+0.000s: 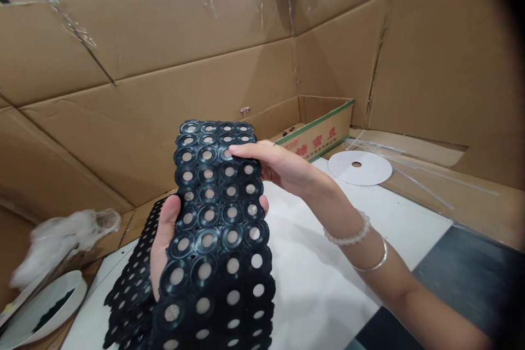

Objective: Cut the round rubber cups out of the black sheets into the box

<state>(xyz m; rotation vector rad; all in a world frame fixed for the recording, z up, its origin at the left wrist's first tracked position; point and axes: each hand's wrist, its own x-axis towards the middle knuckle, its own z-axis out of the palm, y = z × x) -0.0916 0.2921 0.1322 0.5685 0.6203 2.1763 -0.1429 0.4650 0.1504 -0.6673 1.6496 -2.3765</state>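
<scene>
A long black sheet of moulded rings, rubber-like and with round holes in rows, is held up in front of me. My left hand supports it from below, its thumb along the left edge and a fingertip showing at the right edge. My right hand grips the upper right edge, with the thumb lying on top of a ring and the other fingers partly hidden behind. Under and left of this piece, a pile of similar black sheets lies on the white table surface.
An open cardboard box with a few black rings inside stands at the back right. Beside it lies a white disc with a centre hole. A white bowl holding black pieces and a clear plastic bag are at left. Tall cardboard walls enclose the table.
</scene>
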